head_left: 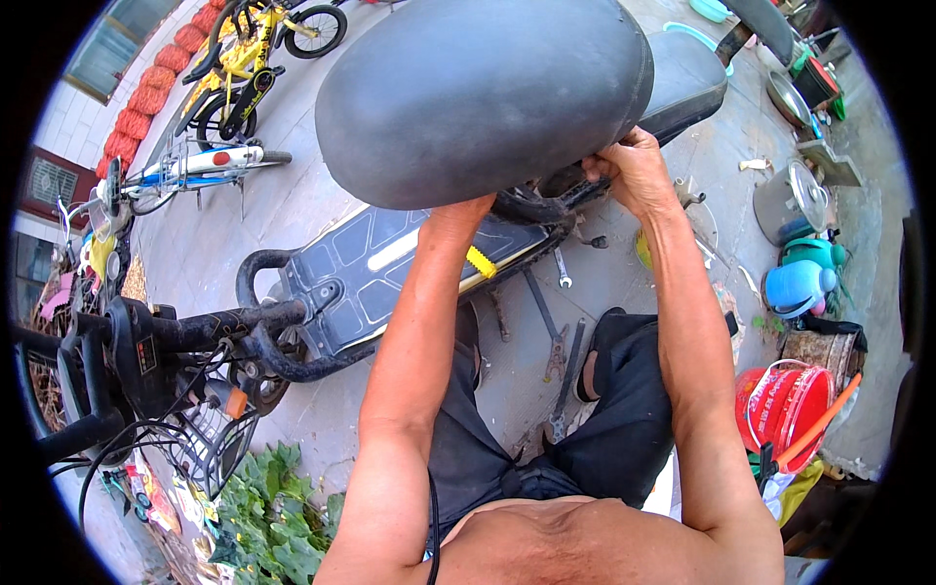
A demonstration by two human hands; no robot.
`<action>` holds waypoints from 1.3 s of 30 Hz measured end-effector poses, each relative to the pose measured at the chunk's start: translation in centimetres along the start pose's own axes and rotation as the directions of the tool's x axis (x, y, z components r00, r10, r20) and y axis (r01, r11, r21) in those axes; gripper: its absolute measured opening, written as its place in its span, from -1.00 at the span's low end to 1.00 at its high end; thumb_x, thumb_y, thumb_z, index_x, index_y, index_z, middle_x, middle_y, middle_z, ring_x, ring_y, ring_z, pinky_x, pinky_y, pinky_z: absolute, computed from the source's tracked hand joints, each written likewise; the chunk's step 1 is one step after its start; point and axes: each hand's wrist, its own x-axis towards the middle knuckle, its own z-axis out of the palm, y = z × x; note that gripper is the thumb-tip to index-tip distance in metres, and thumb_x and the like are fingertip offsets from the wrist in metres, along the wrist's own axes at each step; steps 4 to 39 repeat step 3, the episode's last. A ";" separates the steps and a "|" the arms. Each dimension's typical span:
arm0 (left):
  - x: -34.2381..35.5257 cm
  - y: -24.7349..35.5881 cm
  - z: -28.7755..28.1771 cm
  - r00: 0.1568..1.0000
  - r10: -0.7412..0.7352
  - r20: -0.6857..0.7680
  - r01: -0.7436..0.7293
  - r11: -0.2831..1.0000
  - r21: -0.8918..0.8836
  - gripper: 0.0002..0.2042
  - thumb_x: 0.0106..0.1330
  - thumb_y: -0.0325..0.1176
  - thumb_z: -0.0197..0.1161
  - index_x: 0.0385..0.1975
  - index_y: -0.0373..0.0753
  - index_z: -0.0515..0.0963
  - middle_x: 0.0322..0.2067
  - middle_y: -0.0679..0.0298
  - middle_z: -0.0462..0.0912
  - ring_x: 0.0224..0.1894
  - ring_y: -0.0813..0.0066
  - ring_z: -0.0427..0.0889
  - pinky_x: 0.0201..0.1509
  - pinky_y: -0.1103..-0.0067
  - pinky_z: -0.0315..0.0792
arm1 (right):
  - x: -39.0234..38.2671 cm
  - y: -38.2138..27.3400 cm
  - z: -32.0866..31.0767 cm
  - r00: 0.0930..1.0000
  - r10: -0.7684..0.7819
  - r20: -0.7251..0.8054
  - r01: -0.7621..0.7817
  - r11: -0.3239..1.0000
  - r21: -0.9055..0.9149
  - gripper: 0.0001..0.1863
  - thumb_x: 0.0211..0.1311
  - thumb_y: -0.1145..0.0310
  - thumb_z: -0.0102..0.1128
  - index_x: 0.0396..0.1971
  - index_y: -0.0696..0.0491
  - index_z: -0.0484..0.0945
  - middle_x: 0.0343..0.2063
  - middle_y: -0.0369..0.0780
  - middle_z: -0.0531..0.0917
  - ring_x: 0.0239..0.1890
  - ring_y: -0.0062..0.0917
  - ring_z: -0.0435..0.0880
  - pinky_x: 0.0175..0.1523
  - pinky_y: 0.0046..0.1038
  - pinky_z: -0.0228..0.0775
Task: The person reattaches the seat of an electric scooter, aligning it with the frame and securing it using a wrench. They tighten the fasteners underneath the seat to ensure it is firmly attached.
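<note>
A large black saddle [478, 97] of an electric bike fills the upper middle. My left hand [462, 209] reaches beneath its front edge, and the saddle hides its fingers. At the saddle's right underside, my right hand [634, 168] has its fingers curled together in a pinch; what lies between them is too hidden to name. Below the saddle runs the bike's dark footboard [390, 263], with a yellow piece [481, 261] at its edge. Behind the saddle sits a second black seat [687, 78]. The handlebar [146, 331] is at the left.
On the ground between my legs and the bike lie a wrench [563, 268], pliers [557, 353] and a long dark tool [570, 380]. To the right stand a red bucket [785, 405], a blue jug [795, 288] and a metal pot [792, 202]. A yellow bicycle [244, 58] stands far left.
</note>
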 end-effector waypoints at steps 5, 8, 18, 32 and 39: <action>-0.3 -0.2 -0.1 1.000 -0.020 0.021 0.021 1.000 -0.011 -0.52 0.21 -0.37 0.26 0.18 -0.12 0.43 0.16 0.07 0.43 0.21 0.04 0.36 0.24 0.12 0.22 | -0.2 -0.5 0.9 1.000 -0.010 0.020 0.015 0.965 -0.261 -0.84 0.17 0.53 0.27 -0.24 0.21 0.59 -0.43 -0.09 0.68 -0.49 -0.46 0.68 -0.42 -0.47 0.59; -0.3 -0.2 -0.1 1.000 -0.020 0.021 0.021 1.000 -0.011 -0.52 0.21 -0.37 0.26 0.18 -0.12 0.43 0.16 0.07 0.43 0.21 0.04 0.36 0.24 0.12 0.22 | -0.2 -0.5 0.9 1.000 -0.010 0.020 0.015 0.965 -0.261 -0.84 0.17 0.53 0.27 -0.24 0.21 0.59 -0.43 -0.09 0.68 -0.49 -0.46 0.68 -0.42 -0.47 0.59; -0.3 -0.2 -0.1 1.000 -0.020 0.021 0.021 1.000 -0.011 -0.52 0.21 -0.37 0.26 0.18 -0.12 0.43 0.16 0.07 0.43 0.21 0.04 0.36 0.24 0.12 0.22 | -0.2 -0.5 0.9 1.000 -0.010 0.020 0.015 0.965 -0.261 -0.84 0.17 0.53 0.27 -0.24 0.21 0.59 -0.43 -0.09 0.68 -0.49 -0.46 0.68 -0.42 -0.47 0.59; -0.3 -0.2 -0.1 1.000 -0.020 0.021 0.021 1.000 -0.011 -0.52 0.21 -0.37 0.26 0.18 -0.12 0.43 0.16 0.07 0.43 0.21 0.04 0.36 0.24 0.12 0.22 | -0.2 -0.5 0.9 1.000 -0.010 0.020 0.015 0.965 -0.261 -0.84 0.17 0.53 0.27 -0.24 0.21 0.59 -0.43 -0.09 0.68 -0.49 -0.46 0.68 -0.42 -0.47 0.59; -0.3 -0.2 -0.1 1.000 -0.020 0.021 0.021 1.000 -0.011 -0.52 0.21 -0.37 0.26 0.18 -0.12 0.43 0.16 0.07 0.43 0.21 0.04 0.36 0.24 0.12 0.22 | -0.2 -0.5 0.9 1.000 -0.010 0.020 0.015 0.965 -0.261 -0.84 0.17 0.53 0.27 -0.24 0.21 0.59 -0.43 -0.09 0.68 -0.49 -0.46 0.68 -0.42 -0.47 0.59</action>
